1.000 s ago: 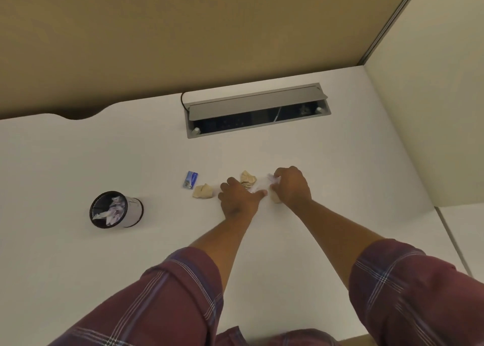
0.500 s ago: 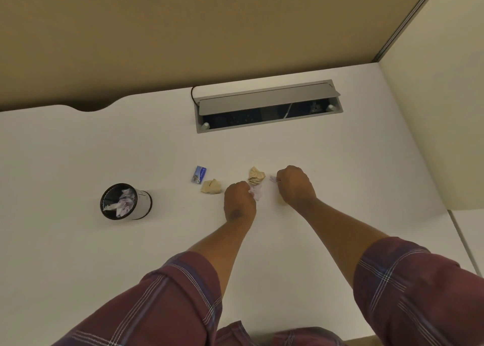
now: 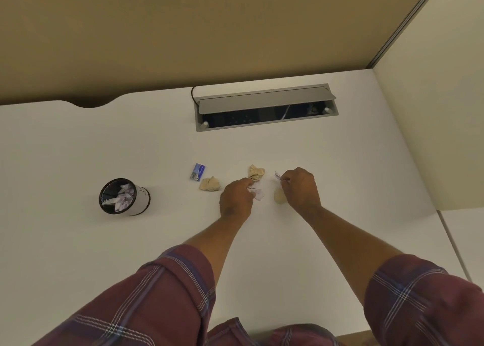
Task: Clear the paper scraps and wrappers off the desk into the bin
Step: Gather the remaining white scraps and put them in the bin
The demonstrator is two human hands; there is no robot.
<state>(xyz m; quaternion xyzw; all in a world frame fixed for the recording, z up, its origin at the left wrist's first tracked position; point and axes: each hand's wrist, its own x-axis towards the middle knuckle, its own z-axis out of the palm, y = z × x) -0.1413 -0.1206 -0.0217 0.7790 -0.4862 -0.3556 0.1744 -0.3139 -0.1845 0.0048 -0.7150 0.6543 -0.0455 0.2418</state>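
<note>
Fingers [image 3: 247, 185] of my left hand [image 3: 235, 199] were closed around a white paper scrap [image 3: 258, 193], pinching it just above the counter [image 3: 340, 162], well to the right of the bin [image 3: 123, 197]. Fingers of my right hand [image 3: 301, 187] were pinched on a thin wrapper sliver [image 3: 277, 174], farther right of the bin again. I judged these scraps feather-light, soft and crushable, best taken by bunching them whole. Three tan crumpled wads remained right of the bin: the nearest [image 3: 209, 184], a second [image 3: 256, 172] beyond my left hand, a third [image 3: 279, 195] beside my right. A blue wrapper [image 3: 197, 172] lay flat nearest the bin. The bin stood upright, already holding crumpled white paper.
</note>
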